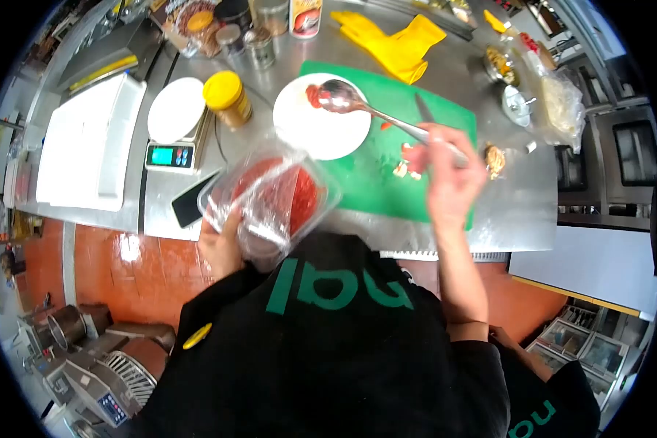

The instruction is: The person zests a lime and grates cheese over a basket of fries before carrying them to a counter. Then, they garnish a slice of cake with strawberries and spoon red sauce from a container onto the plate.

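My left hand (225, 247) grips the near-left side of a clear plastic container (330, 198), tilted and partly covered with crumpled plastic film. Chopped or sauce-like red food (304, 198) fills it. In my right hand (454, 175) is a long-handled metal spoon (387, 117), its bowl over a white plate (310, 135). A small red dab of food (314, 95) lies on the plate beside the spoon's bowl. Under the plate's right side is a green cutting board (379, 193), with pale and pinkish scraps (405, 169) and a knife (423, 107) on it.
Left of the plate stand a yellow-lidded jar (228, 98) and a digital scale (171, 156) bearing a white dish (177, 109). A phone (193, 204) lies near the table edge. Yellow gloves (394, 45) rest behind the board. Another person's arm (522, 354) shows at lower right.
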